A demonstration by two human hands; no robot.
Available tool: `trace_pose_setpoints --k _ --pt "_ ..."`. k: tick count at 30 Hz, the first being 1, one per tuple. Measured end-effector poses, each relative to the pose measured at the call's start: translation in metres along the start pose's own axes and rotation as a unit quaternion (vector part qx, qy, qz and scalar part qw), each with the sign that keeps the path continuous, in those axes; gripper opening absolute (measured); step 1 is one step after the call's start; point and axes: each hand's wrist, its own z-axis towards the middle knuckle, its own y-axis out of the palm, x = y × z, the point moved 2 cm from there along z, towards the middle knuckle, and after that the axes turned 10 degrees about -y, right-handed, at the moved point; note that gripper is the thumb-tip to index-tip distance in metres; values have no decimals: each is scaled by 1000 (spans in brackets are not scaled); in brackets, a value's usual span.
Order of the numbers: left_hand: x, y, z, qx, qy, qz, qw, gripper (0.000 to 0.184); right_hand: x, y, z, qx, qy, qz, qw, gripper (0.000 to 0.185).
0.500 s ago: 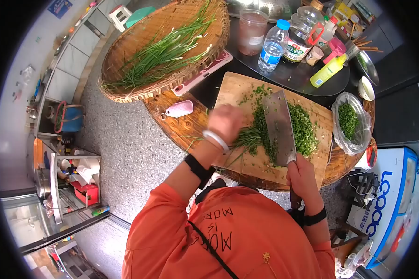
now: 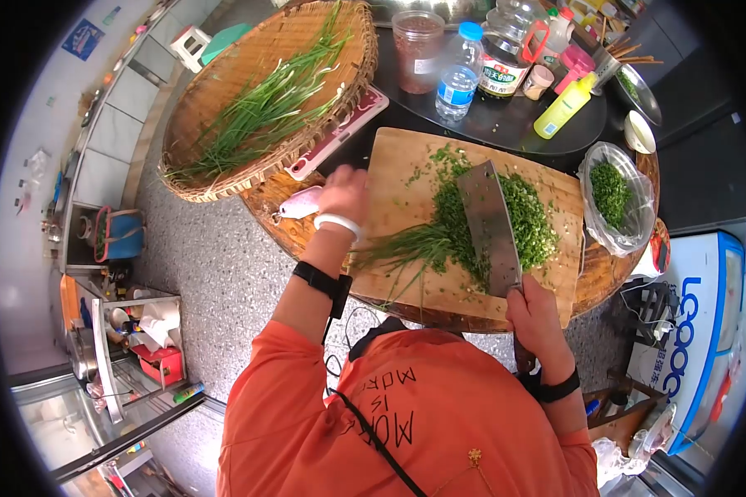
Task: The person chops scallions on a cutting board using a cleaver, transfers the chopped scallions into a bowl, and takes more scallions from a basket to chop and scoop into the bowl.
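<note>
Chopped greens (image 2: 529,224) lie heaped on the right half of the wooden board (image 2: 392,184), on both sides of the knife (image 2: 489,219).

At the far left, the woven basket (image 2: 244,70) holds long whole stalks (image 2: 265,116), their pale ends towards the upper right. Below its right edge lies a flat pink item (image 2: 340,135), and nearer the person a small pale-pink object (image 2: 302,202), now partly hidden behind the left hand (image 2: 343,195).

That hand is what has changed most: half a second ago it was over the board's left part, and now it is at the board's left edge, away from the greens. Its fingers look bent, but blur and angle leave me unable to tell whether they close on anything.

Just right of it, uncut stalks (image 2: 406,247) fan out over the board with no hand pinning them, their other ends running into the chopped heap. I judge this a pause in the cutting, since nothing steadies the stalks. The blade stands among the cut pieces, much as before, and the right hand (image 2: 535,316) is wrapped round its handle.

Farthest right, a plastic-lined bowl (image 2: 641,222) holds more cut greens (image 2: 610,190).
</note>
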Motion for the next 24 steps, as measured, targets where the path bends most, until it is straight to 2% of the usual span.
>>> trace_pose_setpoints --k 2,3,7,9,13,16,18,20,24 --pt "34 -33 -10 22 193 -123 973 16 -3 0 0 3 -19 15 1000 13" --pt "41 -30 -13 9 207 -146 967 14 -3 0 0 4 -15 15 1000 13" --pt "57 -22 -15 -61 148 -142 977 10 -3 1 0 3 -30 4 1000 12" --pt "63 -21 -16 -141 63 -231 961 7 -2 2 0 3 -36 -7 999 11" --pt "87 -22 -38 -71 136 -313 937 5 -5 4 0 0 -50 -11 999 11" --pt "95 -37 -57 -51 110 -344 931 8 -16 5 2 -18 -60 -41 997 11" --pt "98 -41 -66 -33 140 -349 926 10 -21 6 3 -28 -66 -65 995 11" --pt "103 -47 -76 38 176 -368 912 9 -24 9 4 -60 -84 -120 987 12" --pt "103 -35 -81 19 227 -304 925 9 -24 24 17 -90 -75 -142 983 14"
